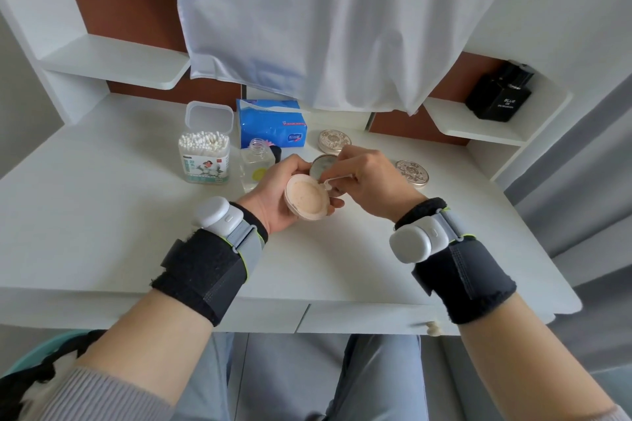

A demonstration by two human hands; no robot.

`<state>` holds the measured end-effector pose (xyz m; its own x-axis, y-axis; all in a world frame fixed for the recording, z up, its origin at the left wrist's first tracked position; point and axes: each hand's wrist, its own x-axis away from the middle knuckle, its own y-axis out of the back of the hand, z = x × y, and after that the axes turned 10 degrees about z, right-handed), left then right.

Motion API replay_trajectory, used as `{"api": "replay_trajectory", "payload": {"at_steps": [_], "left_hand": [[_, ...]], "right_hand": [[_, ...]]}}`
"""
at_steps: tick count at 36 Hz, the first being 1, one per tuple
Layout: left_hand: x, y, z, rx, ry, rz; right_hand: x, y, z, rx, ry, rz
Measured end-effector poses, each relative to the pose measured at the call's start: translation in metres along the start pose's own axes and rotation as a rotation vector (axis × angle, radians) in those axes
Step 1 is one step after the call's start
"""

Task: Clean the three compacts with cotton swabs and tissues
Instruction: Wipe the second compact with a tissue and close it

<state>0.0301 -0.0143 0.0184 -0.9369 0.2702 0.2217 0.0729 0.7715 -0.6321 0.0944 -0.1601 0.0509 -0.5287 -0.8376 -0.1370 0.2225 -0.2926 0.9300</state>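
Hands meet above the tabletop (102,215). The left hand (277,202) grips the open compact (306,196), powder pan facing the person and mirror lid tipped back. The right hand (372,188) pinches a swab (330,183), its tip touching the pan's rim. A rear compact (335,140) lies closed beside the tissues (272,123); a right compact (412,173) lies closed too. The swab box (204,154), lid up, stands left of a clear bottle (256,164).

Single head-worn wide-angle view, looking forward and steeply down, close over a white desk (102,215), left hand (273,196) and right hand (372,184) at centre, forearms entering from the near edge, shelves (113,60) and hanging cloth (325,27) far.
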Motion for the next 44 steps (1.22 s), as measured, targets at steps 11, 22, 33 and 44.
{"api": "replay_trajectory", "payload": {"at_steps": [11, 22, 33, 44], "left_hand": [[-0.001, 0.001, -0.001, 0.083, -0.029, 0.016], [-0.001, 0.002, 0.0, 0.06, -0.046, -0.004], [-0.002, 0.005, -0.001, 0.051, -0.074, 0.015], [-0.003, 0.004, -0.001, 0.075, -0.083, 0.017]], "right_hand": [[0.0, 0.007, -0.008, -0.064, -0.04, -0.1], [-0.023, -0.002, -0.001, 0.024, -0.118, -0.135], [-0.009, -0.007, -0.002, -0.002, -0.183, -0.181], [0.004, 0.01, -0.013, -0.302, -0.241, -0.25]]}}
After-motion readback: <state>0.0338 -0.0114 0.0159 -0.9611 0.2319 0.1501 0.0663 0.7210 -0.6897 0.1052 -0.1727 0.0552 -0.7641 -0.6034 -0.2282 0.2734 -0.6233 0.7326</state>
